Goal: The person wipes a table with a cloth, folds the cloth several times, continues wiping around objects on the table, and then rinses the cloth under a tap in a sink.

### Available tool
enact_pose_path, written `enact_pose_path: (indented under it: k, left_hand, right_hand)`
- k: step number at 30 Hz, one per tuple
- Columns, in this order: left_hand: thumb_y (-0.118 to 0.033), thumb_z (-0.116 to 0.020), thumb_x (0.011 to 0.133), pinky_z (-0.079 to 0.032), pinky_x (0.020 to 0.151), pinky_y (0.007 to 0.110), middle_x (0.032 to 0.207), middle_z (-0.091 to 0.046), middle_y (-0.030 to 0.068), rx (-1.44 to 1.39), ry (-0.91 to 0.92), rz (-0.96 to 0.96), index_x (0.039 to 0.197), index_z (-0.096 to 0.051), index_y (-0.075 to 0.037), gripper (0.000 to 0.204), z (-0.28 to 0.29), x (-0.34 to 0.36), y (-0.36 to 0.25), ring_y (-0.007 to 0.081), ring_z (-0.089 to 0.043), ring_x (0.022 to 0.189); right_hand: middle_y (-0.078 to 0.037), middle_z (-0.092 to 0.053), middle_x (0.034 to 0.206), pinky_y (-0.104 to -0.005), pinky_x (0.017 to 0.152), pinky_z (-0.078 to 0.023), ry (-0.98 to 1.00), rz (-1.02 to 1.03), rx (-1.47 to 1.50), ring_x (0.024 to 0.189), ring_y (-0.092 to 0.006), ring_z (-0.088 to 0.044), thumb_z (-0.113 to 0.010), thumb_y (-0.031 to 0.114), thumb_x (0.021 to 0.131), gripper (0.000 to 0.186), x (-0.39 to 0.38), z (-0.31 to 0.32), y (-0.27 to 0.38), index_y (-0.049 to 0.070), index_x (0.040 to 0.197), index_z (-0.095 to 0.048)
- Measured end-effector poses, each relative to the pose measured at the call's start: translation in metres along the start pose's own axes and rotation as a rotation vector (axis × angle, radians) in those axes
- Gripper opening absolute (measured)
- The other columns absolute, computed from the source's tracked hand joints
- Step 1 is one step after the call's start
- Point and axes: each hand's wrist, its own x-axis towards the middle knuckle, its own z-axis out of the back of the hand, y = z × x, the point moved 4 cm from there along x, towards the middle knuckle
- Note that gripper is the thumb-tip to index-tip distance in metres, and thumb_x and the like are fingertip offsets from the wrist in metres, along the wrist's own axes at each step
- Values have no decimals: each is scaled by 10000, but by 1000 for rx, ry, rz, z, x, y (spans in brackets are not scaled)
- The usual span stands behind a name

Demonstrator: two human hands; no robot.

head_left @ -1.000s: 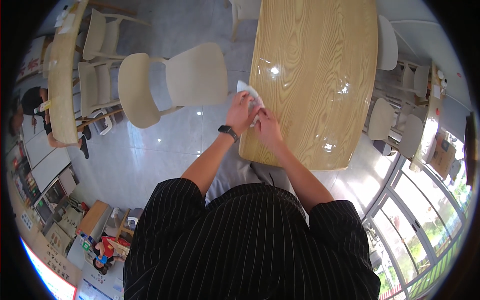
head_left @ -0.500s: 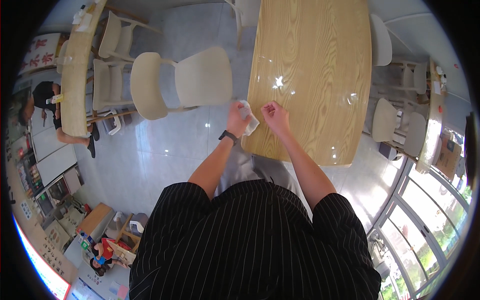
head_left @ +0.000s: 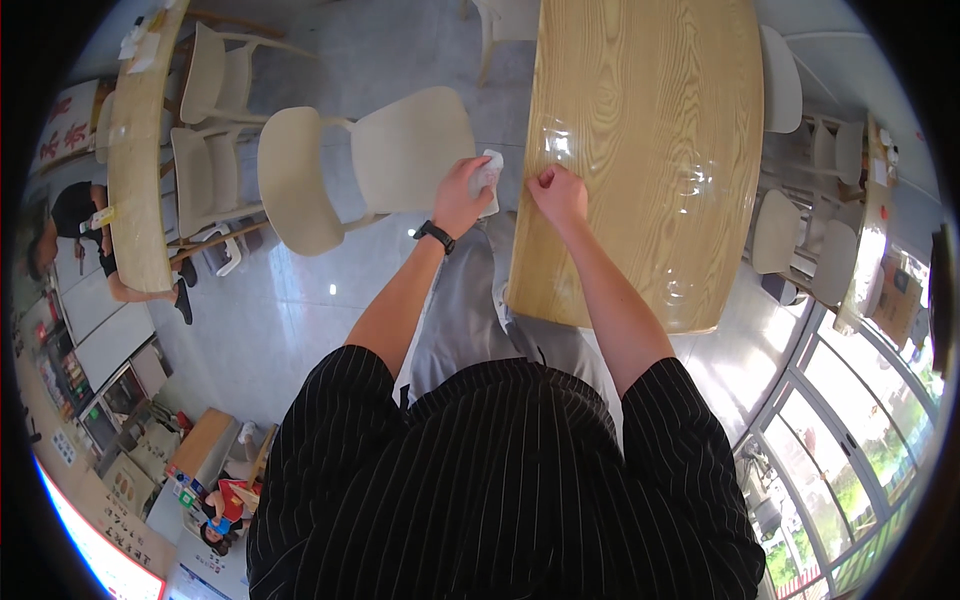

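A crumpled white cloth (head_left: 489, 177), possibly a tissue, is gripped in my left hand (head_left: 459, 203), which wears a black watch. That hand is over the gap between a beige chair (head_left: 415, 150) and the long edge of a wood-grain table (head_left: 640, 240). My right hand (head_left: 560, 197) is at the table's left edge, its fingers curled in tightly. Whatever may be inside those fingers is hidden. It is not clear whether the right hand touches the tabletop.
More beige chairs (head_left: 782, 80) line the table's far side. Another table (head_left: 140, 190) with chairs stands left, where a person (head_left: 75, 215) sits. A second person (head_left: 225, 505) is at the lower left. Glass doors (head_left: 830, 440) are at the lower right.
My left hand has moved forward and slightly left with the white cloth, away from the table edge. My right hand has shifted forward and a little right, its fingers curled more tightly.
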Motion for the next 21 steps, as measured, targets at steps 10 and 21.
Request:
enact_pose_path:
  k: [10, 21]
  left_hand:
    - [-80, -683, 806, -495, 1000, 424, 1258, -620, 154, 11, 80, -107, 1276, -615, -79, 475, -8, 45, 3, 369, -585, 1167]
    - [-61, -671, 809, -500, 1021, 414, 1334, -586, 100, 156, 193, -216, 1322, -591, -97, 520, -16, 59, -17, 326, -534, 1250]
  right_hand:
    - [-175, -725, 857, -491, 715, -575, 72, 15, -130, 805, -379, -711, -734, 356, 798, 346, 11, 15, 24, 73, 964, -625]
    - [-169, -698, 808, -487, 715, -556, -4, -18, 20, 793, -393, -705, -701, 190, 754, 360, 15, 10, 14, 75, 1041, -516]
